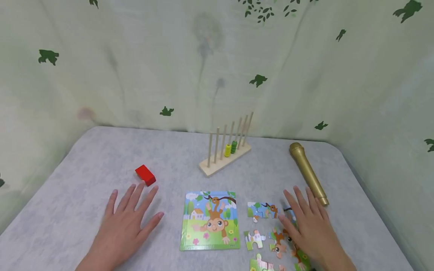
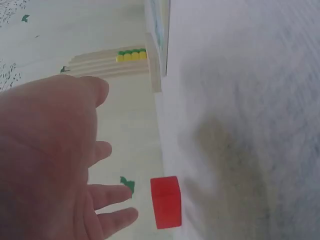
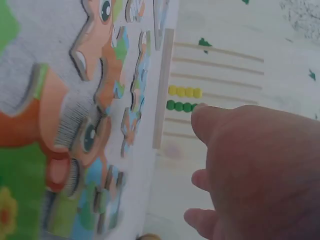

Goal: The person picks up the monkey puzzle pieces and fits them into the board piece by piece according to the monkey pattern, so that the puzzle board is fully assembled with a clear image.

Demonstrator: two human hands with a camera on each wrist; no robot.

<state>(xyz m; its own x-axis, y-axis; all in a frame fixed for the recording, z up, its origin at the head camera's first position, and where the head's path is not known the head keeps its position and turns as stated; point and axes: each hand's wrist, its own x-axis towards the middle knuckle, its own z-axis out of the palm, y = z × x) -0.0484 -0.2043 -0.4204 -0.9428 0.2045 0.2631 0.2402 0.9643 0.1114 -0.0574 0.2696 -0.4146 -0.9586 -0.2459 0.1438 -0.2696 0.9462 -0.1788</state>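
Observation:
My left hand (image 1: 123, 224) is spread with straight fingers, its fingertips just short of a red block (image 1: 145, 175); nothing is in its grasp. In the left wrist view the palm hovers beside the table surface, with the red block (image 2: 166, 202) past the fingers. On the right, my other hand (image 1: 310, 226) reaches over several loose jigsaw pieces (image 1: 255, 239), fingers extended and holding nothing, and it hides some of them. Between the hands lies a square monkey picture board (image 1: 209, 221). The right wrist view shows monkey puzzle pieces (image 3: 90, 135) close under that hand.
A wooden peg stand (image 1: 223, 162) with yellow beads (image 1: 228, 150) and green beads (image 1: 234, 147) on two pegs stands at the back middle. A gold microphone (image 1: 309, 175) lies beyond the right hand. Behind the table hangs a leaf-patterned curtain (image 1: 152, 67).

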